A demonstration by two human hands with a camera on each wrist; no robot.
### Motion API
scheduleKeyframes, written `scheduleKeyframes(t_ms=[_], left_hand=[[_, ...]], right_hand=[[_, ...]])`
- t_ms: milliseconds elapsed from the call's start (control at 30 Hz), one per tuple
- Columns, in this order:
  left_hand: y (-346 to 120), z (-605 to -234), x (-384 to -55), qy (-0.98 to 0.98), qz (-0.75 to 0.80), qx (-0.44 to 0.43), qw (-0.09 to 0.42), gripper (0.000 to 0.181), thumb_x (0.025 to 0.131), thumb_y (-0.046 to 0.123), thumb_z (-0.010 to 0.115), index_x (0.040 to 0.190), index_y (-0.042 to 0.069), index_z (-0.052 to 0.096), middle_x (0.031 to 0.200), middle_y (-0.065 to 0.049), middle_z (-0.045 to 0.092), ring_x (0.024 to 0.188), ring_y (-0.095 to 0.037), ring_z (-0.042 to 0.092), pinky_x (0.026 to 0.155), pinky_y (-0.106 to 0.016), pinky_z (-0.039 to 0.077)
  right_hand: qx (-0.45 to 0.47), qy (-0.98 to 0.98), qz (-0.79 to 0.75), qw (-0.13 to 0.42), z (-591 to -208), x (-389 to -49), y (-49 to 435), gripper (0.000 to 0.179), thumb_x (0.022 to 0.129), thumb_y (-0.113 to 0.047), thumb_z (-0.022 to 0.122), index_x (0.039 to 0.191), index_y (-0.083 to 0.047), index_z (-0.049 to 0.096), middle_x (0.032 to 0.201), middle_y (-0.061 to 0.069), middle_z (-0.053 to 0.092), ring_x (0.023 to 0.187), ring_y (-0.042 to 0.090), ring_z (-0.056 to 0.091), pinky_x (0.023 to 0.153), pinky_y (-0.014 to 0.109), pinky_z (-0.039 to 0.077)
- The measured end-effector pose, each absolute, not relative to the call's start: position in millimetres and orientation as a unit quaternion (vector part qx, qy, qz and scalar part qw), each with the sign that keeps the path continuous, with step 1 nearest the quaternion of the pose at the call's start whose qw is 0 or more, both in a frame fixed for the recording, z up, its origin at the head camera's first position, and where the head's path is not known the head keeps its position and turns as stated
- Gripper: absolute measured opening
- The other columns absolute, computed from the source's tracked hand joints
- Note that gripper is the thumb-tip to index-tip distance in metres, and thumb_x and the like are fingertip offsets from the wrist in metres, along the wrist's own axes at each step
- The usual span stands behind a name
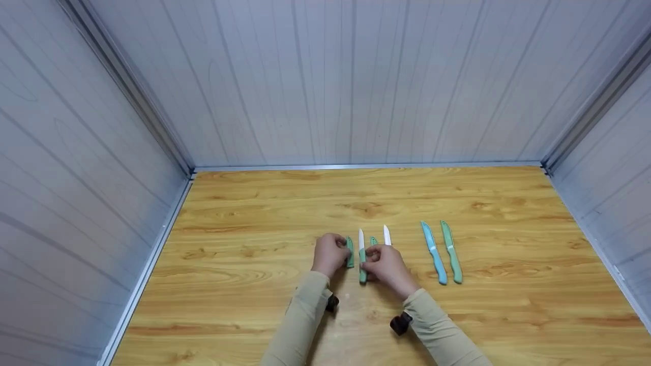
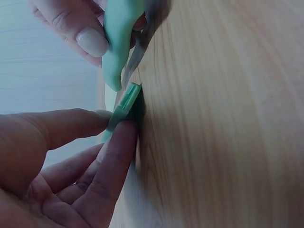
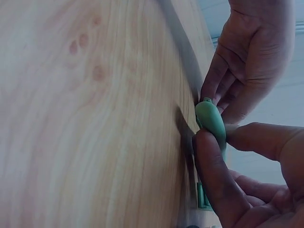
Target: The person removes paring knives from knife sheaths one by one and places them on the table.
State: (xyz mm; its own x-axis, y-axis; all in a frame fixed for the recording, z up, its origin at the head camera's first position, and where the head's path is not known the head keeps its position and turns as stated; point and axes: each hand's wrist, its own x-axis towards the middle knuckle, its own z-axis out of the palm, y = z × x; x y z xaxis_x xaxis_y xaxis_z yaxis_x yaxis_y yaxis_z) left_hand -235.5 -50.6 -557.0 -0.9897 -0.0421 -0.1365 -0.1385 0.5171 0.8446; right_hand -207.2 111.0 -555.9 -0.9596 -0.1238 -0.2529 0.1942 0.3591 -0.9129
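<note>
My left hand (image 1: 329,252) pinches a green knife sheath (image 1: 350,256) between thumb and fingers, low over the wooden table. In the left wrist view the open end of that sheath (image 2: 129,99) faces the other hand. My right hand (image 1: 390,267) pinches the green handle of a paring knife (image 1: 362,272), whose bare white blade points away from me, just right of the sheath. A second green sheath (image 1: 374,240) lies partly behind the right fingers. Beyond that hand shows the white blade of another knife (image 1: 387,235); its handle is hidden.
To the right, a blue knife (image 1: 440,267) and a green knife (image 1: 453,264) lie side by side on the wood-grain table (image 1: 244,229), their blades covered in matching colours. Pale panel walls (image 1: 325,91) enclose the table at the back and both sides.
</note>
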Motion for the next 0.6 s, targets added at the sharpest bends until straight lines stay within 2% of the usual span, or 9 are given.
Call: scheduleKeyframes(t_ms=[600], left_hand=[[-51.8,-559.2,-232.7,0.823,0.554,-0.11,0.059,0.012,0.076,-0.005,0.071,0.088,-0.003,0.072,0.072,-0.005,0.066,0.061,-0.014,0.061,0.052,-0.026,0.052]], right_hand=[[0.024,0.812,-0.566,0.143,-554.0,-205.7,107.7,0.034,0.08,0.002,0.071,0.112,0.008,0.06,0.083,0.011,0.062,0.067,0.017,0.063,0.058,0.032,0.056]])
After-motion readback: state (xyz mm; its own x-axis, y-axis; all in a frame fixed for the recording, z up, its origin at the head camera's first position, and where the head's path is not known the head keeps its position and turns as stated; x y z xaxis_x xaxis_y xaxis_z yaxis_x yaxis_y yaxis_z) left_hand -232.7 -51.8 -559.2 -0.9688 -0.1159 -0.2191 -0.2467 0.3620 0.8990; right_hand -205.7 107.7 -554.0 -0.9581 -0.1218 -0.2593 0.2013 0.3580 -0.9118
